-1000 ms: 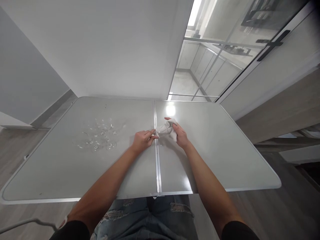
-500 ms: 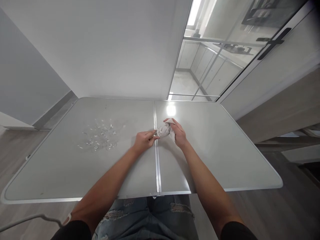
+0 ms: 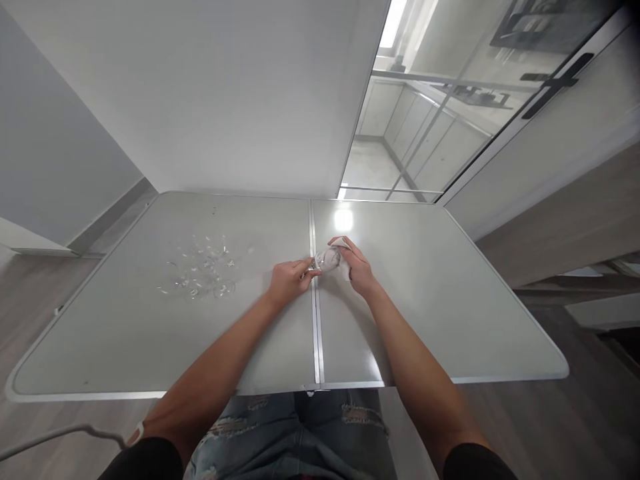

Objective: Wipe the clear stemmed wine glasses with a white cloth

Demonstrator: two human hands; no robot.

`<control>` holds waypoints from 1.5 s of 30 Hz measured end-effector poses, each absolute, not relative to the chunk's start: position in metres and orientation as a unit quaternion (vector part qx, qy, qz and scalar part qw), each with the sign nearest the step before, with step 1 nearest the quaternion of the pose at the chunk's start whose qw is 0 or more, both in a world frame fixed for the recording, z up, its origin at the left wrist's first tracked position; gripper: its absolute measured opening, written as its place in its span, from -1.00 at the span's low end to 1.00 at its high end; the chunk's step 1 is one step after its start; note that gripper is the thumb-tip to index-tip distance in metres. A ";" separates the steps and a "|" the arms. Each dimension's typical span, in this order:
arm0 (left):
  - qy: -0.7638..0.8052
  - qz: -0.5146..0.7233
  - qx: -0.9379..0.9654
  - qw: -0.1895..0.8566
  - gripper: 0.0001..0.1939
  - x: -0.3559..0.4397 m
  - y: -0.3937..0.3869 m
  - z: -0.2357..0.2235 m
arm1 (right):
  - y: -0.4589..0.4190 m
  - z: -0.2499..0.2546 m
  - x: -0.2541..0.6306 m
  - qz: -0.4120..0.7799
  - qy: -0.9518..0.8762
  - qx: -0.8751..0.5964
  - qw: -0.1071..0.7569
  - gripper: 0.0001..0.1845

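My two hands meet over the middle seam of a grey folding table [image 3: 425, 313]. My right hand [image 3: 356, 268] is closed around a pale cloth [image 3: 341, 244] wrapped over a clear glass [image 3: 327, 259]. My left hand [image 3: 289, 279] pinches the glass at its near end, close to the seam. To the left on the table stands a cluster of several clear glasses [image 3: 200, 273], apart from both hands.
A white wall rises behind the table. A glass sliding door [image 3: 430, 133] with a black handle stands at the back right. A wooden floor surrounds the table, and a thin white wire shape [image 3: 65, 435] shows at the bottom left.
My right hand has turned and drawn the cloth in tighter around the glass, so less cloth shows. My left hand has shifted slightly right.
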State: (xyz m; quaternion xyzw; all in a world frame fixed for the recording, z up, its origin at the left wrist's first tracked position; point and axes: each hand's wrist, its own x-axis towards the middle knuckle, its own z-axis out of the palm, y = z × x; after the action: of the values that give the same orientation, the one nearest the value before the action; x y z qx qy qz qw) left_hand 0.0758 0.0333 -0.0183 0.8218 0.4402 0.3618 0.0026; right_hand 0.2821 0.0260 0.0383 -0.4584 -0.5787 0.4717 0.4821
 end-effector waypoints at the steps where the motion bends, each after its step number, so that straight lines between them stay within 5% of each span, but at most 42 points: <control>1: 0.443 0.368 0.818 -0.001 -0.67 0.078 0.032 -0.018 | 0.027 0.036 0.282 0.470 -0.562 -0.458 0.504 -0.65; 4: 0.443 0.373 0.815 -0.014 -0.65 0.083 0.030 -0.016 | 0.026 0.034 0.281 0.438 -0.558 -0.464 0.531 -0.63; 13: 0.449 0.337 0.826 -0.050 -0.66 0.080 0.037 -0.018 | 0.026 0.045 0.286 0.392 -0.669 -0.491 0.398 -0.60; 20: 0.438 0.363 0.822 -0.008 -0.67 0.080 0.036 -0.021 | 0.028 0.036 0.289 0.432 -0.567 -0.463 0.527 -0.65; 26: 0.428 0.332 0.839 -0.056 -0.67 0.078 0.040 -0.022 | 0.026 0.037 0.289 0.423 -0.656 -0.480 0.399 -0.60; 34: 0.414 0.371 0.831 -0.038 -0.67 0.080 0.037 -0.019 | 0.030 0.035 0.290 0.489 -0.535 -0.427 0.541 -0.67; 41: 0.426 0.359 0.830 -0.034 -0.67 0.074 0.042 -0.018 | 0.025 0.042 0.284 0.411 -0.661 -0.471 0.415 -0.73; 45: 0.431 0.358 0.828 -0.002 -0.69 0.069 0.040 -0.019 | 0.025 0.047 0.287 0.473 -0.623 -0.431 0.450 -0.77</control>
State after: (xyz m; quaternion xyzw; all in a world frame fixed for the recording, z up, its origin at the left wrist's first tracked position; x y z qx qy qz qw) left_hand 0.0693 0.0404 -0.0188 0.8284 0.4309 0.3578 -0.0023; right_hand 0.2870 0.0250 0.0472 -0.4313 -0.6225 0.4730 0.4502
